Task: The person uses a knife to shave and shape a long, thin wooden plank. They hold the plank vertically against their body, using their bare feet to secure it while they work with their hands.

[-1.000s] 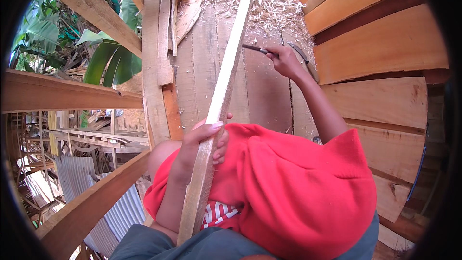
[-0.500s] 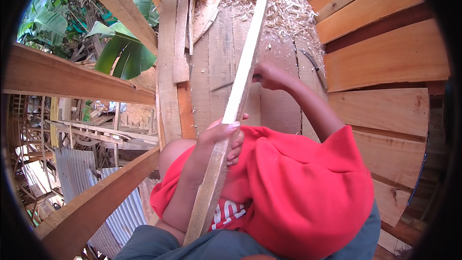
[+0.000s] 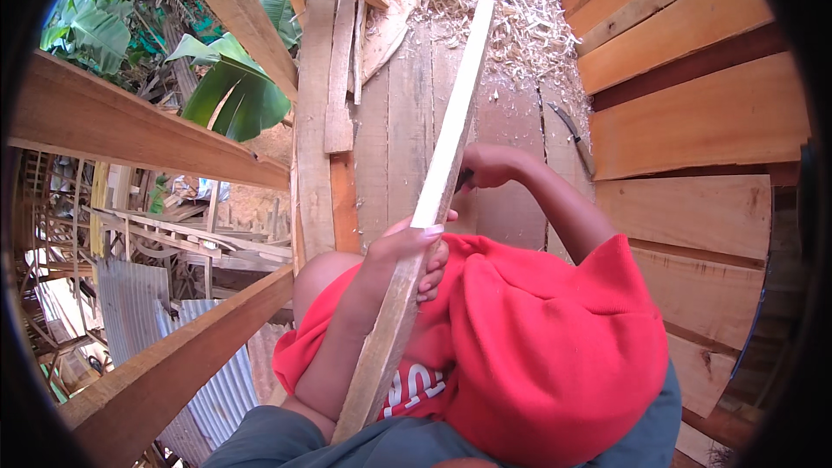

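A long squared wooden stick [image 3: 451, 126] slants up from my lap, its upper face pale and freshly cut, its lower part rough and brown. My left hand [image 3: 406, 251] is wrapped round it at about the middle, thumb on top and fingers curled beneath. Just beyond, at the stick's right side, my right hand [image 3: 494, 165] is closed round the dark handle of a knife [image 3: 464, 178]. The stick hides the blade, so whether it touches the wood cannot be told.
Wood shavings [image 3: 485, 13] heap at the far end of the plank floor [image 3: 407, 113]. A second knife [image 3: 572, 134] lies at the right, near the board wall [image 3: 693, 134]. Loose offcuts [image 3: 341, 78] lie at the left. Beams [image 3: 147, 126] frame the open left side.
My right hand has drawn nearer to me along the stick. The thin blade that stuck out left of the stick no longer shows. My left hand keeps its grip.
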The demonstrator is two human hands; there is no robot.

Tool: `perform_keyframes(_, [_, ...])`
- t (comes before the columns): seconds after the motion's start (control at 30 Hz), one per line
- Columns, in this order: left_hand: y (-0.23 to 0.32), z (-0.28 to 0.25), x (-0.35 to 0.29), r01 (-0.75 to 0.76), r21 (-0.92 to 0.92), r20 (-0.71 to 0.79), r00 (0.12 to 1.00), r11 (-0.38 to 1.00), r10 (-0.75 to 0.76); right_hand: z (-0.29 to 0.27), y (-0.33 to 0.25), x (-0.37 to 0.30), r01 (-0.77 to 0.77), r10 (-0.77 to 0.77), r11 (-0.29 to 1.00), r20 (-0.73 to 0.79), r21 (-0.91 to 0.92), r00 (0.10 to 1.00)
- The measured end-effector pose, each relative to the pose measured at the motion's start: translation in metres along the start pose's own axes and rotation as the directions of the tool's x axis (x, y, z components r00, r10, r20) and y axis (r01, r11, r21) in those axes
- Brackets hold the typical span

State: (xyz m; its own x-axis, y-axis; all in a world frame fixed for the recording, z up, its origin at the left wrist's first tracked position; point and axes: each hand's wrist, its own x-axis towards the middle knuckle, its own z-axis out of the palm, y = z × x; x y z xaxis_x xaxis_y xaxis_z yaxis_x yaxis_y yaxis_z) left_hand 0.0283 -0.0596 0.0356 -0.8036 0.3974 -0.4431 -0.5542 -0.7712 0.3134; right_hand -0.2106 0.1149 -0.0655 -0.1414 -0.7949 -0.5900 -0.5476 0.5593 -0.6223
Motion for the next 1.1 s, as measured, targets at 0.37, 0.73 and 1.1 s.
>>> perform_keyframes(0.37, [-0.001, -0.003, -0.001, 0.001, -0.004, 0.000, 1.000, 1.000, -0.001, -0.022, 0.017, -0.001, -0.127, 0.154, 0.988, -0.408, 0.094, 0.900])
perform_keyframes(0.73, [-0.001, -0.002, -0.001, 0.001, -0.002, -0.013, 1.000, 1.000, -0.001, -0.027, 0.020, 0.019, -0.227, 0.233, 0.967, -0.766, 0.117, 0.599])
perform_keyframes(1.1, [0.000, -0.004, -0.003, -0.014, -0.026, -0.022, 1.000, 1.000, 0.013, -0.023, 0.018, 0.048, -0.228, 0.251, 0.966, -0.670, 0.124, 0.699])
